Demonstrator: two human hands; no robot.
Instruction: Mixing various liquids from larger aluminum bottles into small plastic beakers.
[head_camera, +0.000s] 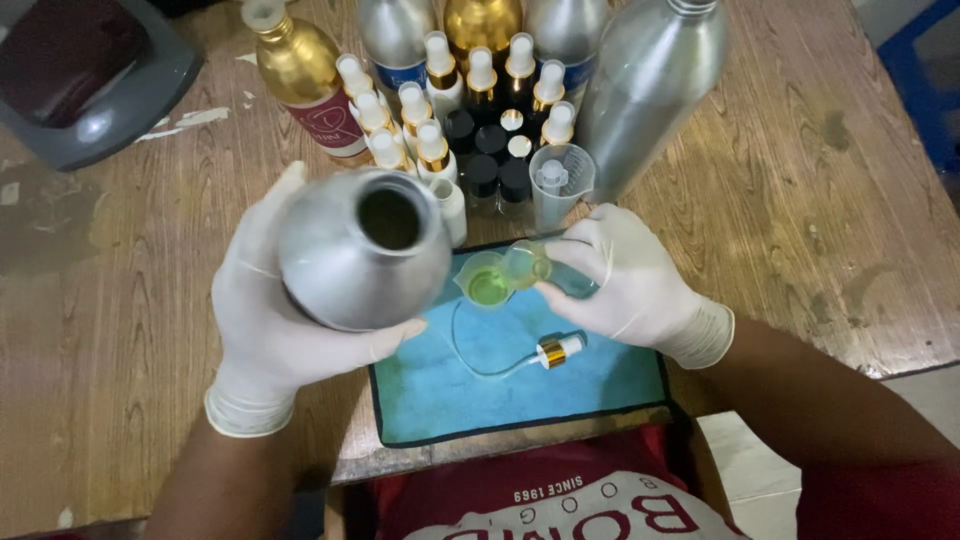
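We are gripping an open silver bottle (362, 262) in our gloved left hand (275, 320), while our right hand (625, 280) is holding a small bottle (527, 265) against a green funnel (487, 280) over the blue mat (520, 375).

A single head-worn camera looks steeply down from just above the person's chest, close over the hands. It faces forward across the wooden worktop (820, 200): the red shirt (600, 500) fills the bottom edge, the blue mat (520, 380) lies at centre, and a cluster of bottles (470, 90) runs out of frame at the top.
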